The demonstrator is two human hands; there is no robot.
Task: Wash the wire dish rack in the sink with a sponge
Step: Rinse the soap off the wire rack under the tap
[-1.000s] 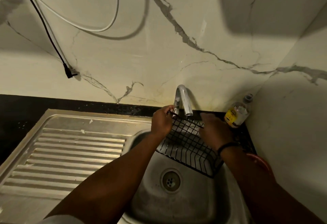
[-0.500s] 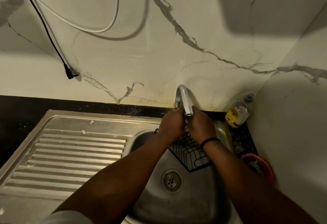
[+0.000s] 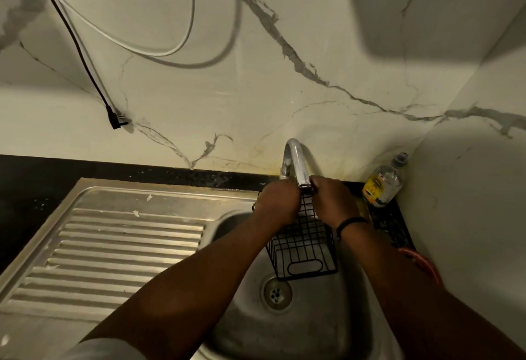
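A black wire dish rack [image 3: 304,248] stands on end in the steel sink bowl [image 3: 313,322], its lower end just above the drain [image 3: 276,294]. My left hand [image 3: 280,201] grips the rack's upper left edge. My right hand [image 3: 331,201] grips its upper right edge, right under the spout of the chrome tap [image 3: 297,162]. Both hands sit close together at the top of the rack. No sponge shows in view. I cannot tell whether water is running.
A ribbed steel draining board [image 3: 113,246] lies to the left of the bowl. A dish soap bottle [image 3: 382,186] stands in the back right corner against the marble wall. An orange-rimmed object [image 3: 424,265] sits behind my right forearm. Cables [image 3: 85,55] hang on the wall.
The rack has been turned from lying across the bowl to standing on end. My hands have come together at its top under the tap.
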